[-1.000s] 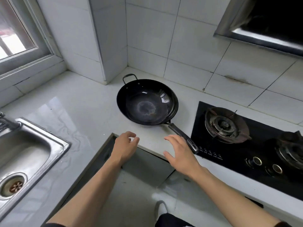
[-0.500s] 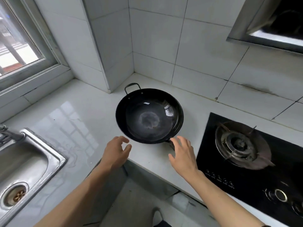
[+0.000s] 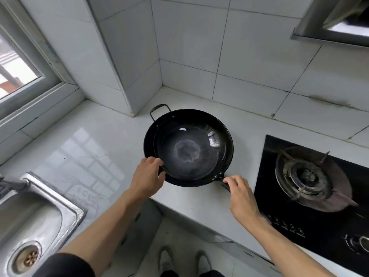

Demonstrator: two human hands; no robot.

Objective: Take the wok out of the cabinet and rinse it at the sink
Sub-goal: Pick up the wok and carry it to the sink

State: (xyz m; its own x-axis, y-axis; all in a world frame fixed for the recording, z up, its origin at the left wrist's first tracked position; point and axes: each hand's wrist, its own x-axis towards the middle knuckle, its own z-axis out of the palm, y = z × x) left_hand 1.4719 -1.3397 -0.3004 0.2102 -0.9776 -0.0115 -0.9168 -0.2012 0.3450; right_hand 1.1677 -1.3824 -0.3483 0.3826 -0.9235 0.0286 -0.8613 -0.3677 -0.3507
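A black wok [image 3: 188, 146] sits upright on the white counter in the corner, its small loop handle pointing to the far wall. My left hand [image 3: 148, 177] grips the wok's near-left rim, thumb over the edge. My right hand [image 3: 240, 193] curls round the long dark handle at the wok's near-right side; most of that handle is hidden under the hand. The steel sink [image 3: 65, 208] lies at the lower left with its drain showing.
A black gas hob [image 3: 265, 188] with burners lies right of the wok. A range hood [image 3: 311, 35] hangs at the upper right. Tiled walls close the corner behind the wok, and a window is at the left. The white counter [image 3: 83, 148] runs between wok and sink.
Both hands moved forward from the counter edge onto the wok. The left hand took the rim and the right hand closed on the long handle. The wok stayed where it was.
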